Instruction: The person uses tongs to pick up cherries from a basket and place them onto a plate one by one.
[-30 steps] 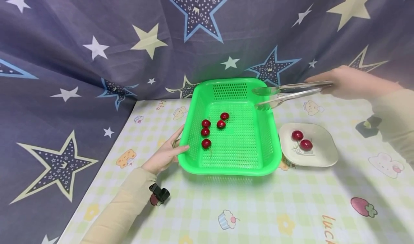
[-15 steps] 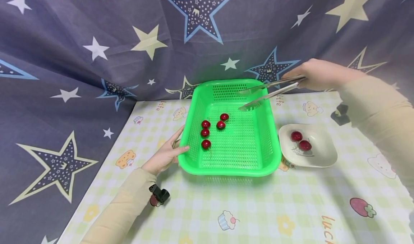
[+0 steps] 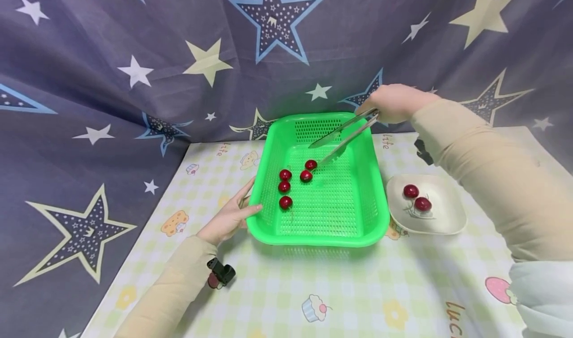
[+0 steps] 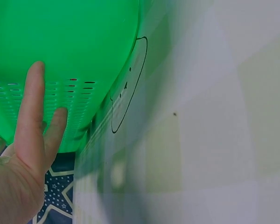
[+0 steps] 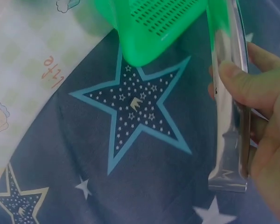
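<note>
Tablecloth (image 3: 358,298), pale checked with printed cupcake and flowers, spread across the near scene. One green basket (image 3: 318,240), perforated, at centre. One left hand (image 3: 228,218), at the basket's left side, thumb over the rim and fingers against the outer wall, holding it. One cream dish (image 3: 447,213), just beside the basket on the right, containing two red cherries (image 3: 423,204) with stems. Five red cherries (image 3: 285,202) on the basket floor: three in a row along the left, two together nearer the middle. One pair of metal tongs (image 5: 228,116), tips apart over the basket, the lower tip close to the middle pair; contact cannot be told. One right hand (image 3: 396,104), far right of the basket, grasping the tongs. One dark cloth (image 3: 156,39), star-printed, hanging at the far side.
</note>
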A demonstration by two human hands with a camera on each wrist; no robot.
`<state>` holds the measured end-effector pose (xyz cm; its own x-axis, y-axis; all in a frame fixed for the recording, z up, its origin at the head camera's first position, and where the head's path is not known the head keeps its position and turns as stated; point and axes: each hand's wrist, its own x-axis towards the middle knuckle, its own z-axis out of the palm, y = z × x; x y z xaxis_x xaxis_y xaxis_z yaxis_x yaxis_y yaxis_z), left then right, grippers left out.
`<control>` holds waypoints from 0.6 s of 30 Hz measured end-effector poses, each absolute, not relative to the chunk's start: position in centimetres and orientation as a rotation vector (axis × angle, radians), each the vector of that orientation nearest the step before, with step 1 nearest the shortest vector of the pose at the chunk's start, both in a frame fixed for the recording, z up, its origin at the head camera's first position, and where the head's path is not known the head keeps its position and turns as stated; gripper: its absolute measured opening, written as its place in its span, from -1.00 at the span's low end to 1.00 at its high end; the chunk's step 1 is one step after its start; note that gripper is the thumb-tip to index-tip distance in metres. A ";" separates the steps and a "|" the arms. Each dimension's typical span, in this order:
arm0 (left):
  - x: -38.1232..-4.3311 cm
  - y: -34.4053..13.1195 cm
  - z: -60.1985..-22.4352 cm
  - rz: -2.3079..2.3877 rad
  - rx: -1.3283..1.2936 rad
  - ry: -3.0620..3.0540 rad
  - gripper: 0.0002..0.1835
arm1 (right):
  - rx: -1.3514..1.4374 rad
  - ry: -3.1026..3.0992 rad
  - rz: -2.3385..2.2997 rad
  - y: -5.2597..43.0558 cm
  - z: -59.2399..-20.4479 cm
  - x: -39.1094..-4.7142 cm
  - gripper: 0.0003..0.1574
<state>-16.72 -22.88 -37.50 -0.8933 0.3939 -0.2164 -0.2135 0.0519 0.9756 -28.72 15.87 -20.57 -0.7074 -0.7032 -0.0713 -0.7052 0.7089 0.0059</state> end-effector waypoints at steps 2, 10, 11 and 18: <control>-16.6 -22.9 -37.5 1.899 0.167 1.908 -0.09 | -1.167 2.844 0.083 15.2 -20.9 -29.0 -0.47; -16.5 -23.0 -37.4 1.902 0.165 1.893 -0.09 | -1.136 2.836 0.133 13.7 -22.2 -29.9 -0.49; -16.5 -23.0 -37.4 1.903 0.167 1.894 -0.09 | -1.137 2.840 0.131 13.7 -22.4 -30.1 -0.48; -16.6 -23.0 -37.5 1.911 0.164 1.890 -0.09 | -1.121 2.848 0.117 13.3 -23.6 -31.0 -0.44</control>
